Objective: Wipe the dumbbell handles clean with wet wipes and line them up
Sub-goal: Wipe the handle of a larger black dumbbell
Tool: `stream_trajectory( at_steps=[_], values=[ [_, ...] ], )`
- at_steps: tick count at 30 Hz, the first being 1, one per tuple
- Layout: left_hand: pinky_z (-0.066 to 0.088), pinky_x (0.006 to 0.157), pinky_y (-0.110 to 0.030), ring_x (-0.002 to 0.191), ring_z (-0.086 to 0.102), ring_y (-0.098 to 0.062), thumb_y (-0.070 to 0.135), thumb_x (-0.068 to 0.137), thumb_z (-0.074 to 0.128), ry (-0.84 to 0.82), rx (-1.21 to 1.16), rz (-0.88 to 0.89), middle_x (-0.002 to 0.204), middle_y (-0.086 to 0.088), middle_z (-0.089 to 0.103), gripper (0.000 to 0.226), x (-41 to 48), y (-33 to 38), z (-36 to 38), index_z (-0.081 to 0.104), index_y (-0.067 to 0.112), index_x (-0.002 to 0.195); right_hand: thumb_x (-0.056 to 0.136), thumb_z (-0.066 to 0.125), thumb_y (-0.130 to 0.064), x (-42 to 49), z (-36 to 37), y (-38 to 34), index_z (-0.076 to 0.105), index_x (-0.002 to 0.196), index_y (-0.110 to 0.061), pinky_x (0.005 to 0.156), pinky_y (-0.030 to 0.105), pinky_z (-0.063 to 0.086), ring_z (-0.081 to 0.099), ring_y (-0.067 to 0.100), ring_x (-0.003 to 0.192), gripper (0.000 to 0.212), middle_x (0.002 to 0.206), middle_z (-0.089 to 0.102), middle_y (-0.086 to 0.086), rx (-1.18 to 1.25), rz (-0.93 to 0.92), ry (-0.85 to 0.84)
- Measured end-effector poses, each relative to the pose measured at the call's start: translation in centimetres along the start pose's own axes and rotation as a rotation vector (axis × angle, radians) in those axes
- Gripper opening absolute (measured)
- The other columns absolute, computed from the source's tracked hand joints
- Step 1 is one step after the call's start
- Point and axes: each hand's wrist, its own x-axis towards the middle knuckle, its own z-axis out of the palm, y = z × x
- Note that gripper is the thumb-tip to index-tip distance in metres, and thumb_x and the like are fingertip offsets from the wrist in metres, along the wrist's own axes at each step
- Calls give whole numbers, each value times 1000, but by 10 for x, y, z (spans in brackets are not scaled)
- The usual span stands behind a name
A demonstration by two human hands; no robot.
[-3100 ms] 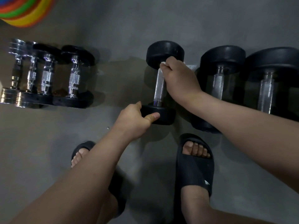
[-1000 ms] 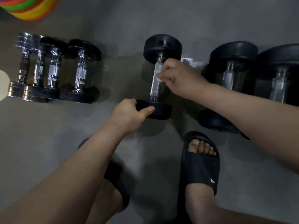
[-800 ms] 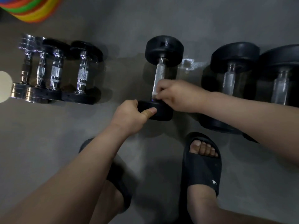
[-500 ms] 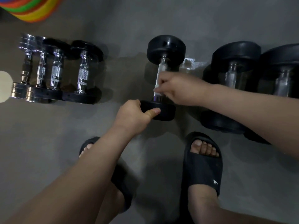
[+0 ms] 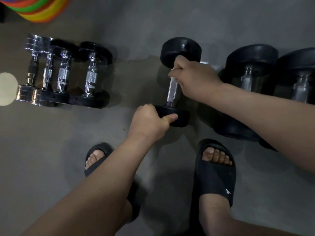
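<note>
Black dumbbell (image 5: 181,53) lying on grey floor (image 5: 51,150), right hand (image 5: 194,79) fingers clenched round white wet wipe (image 5: 173,75) at handle top, left hand (image 5: 150,121) grasping near end plate, between small (image 5: 64,74) and large dumbbells (image 5: 252,60).

A dumbbell (image 5: 172,92) with black round ends and a bright metal handle is laid with one end far and one end near. A white wet wipe (image 5: 173,78) is wrapped round the far part of its handle, mostly hidden under the right hand (image 5: 192,79); the near end is gripped by the left hand (image 5: 150,120). Well to the left of this dumbbell, four small dumbbells (image 5: 63,77), some chrome-ended and some black-ended, are lined up side by side. Just to its right, two larger dumbbells (image 5: 250,79), black-ended, are laid parallel to it.
</note>
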Motion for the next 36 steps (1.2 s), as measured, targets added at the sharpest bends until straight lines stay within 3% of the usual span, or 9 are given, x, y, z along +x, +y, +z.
stream_trajectory(
  at_steps=[5, 11, 16, 20, 23, 26, 28, 32, 36],
  values=[
    [51, 80, -32, 97, 64, -26, 55, 81, 73, -37, -9, -2, 97, -7, 70, 49, 2, -3, -5, 69, 12, 104, 92, 59, -16, -12, 1, -9, 66, 122, -23, 61, 39, 50, 58, 28, 85, 31, 118, 50, -1, 51, -261, -130],
    [55, 83, -38, 91, 67, -25, 57, 80, 71, -97, -60, -10, 94, -6, 71, 50, 5, -8, -8, 69, 14, 105, 91, 36, -46, -13, 6, 5, 71, 117, -18, 78, 36, 53, 63, 21, 94, 51, 109, 61, -2, 273, -187, -32],
    [56, 84, -38, 91, 68, -24, 56, 81, 69, -166, -86, -28, 93, -4, 72, 48, 7, -10, -17, 69, 17, 109, 93, 60, -13, -19, 10, 1, 77, 111, -18, 75, 25, 46, 63, 20, 87, 26, 102, 62, -1, 338, -350, -182],
    [55, 86, -37, 93, 67, -25, 47, 89, 69, -197, -91, -32, 97, -6, 72, 40, 8, -10, -22, 68, 16, 113, 97, 64, -20, -19, 13, 0, 78, 107, -15, 74, 37, 54, 59, 16, 82, 18, 95, 56, -7, 422, -190, 14],
    [52, 74, -30, 87, 67, -22, 42, 91, 68, -216, -112, -34, 94, -6, 72, 35, 8, -8, -26, 69, 15, 112, 97, 63, -19, -24, 19, -4, 78, 105, -14, 70, 25, 47, 59, 16, 79, 18, 97, 63, 2, 375, -363, -31],
    [47, 66, -26, 85, 66, -19, 41, 93, 67, -228, -102, -34, 94, -6, 72, 32, 8, -7, -30, 71, 14, 111, 95, 51, -49, -6, 14, 4, 74, 107, -15, 70, 27, 43, 57, 12, 82, 42, 98, 62, 0, 421, -82, 13],
    [46, 66, -25, 86, 66, -20, 40, 93, 67, -233, -112, -33, 95, -7, 72, 32, 8, -7, -31, 71, 13, 111, 100, 53, -41, 3, 16, 8, 72, 114, -15, 75, 33, 47, 54, 14, 85, 36, 100, 59, 4, 426, 115, 67],
    [47, 68, -23, 90, 66, -19, 38, 95, 65, -256, -123, -15, 98, -5, 73, 31, 10, -9, -33, 70, 15, 115, 103, 55, -31, -13, 24, -8, 61, 94, -18, 67, 30, 42, 54, 12, 74, 16, 81, 50, -8, 566, 170, 74],
    [45, 68, -16, 91, 67, -14, 38, 94, 65, -282, -142, -18, 98, -2, 73, 31, 14, -12, -35, 70, 16, 117, 99, 52, -51, -5, 20, -10, 46, 82, -23, 57, 34, 40, 49, 11, 57, 34, 63, 50, -9, 611, 288, 35]
  ],
)
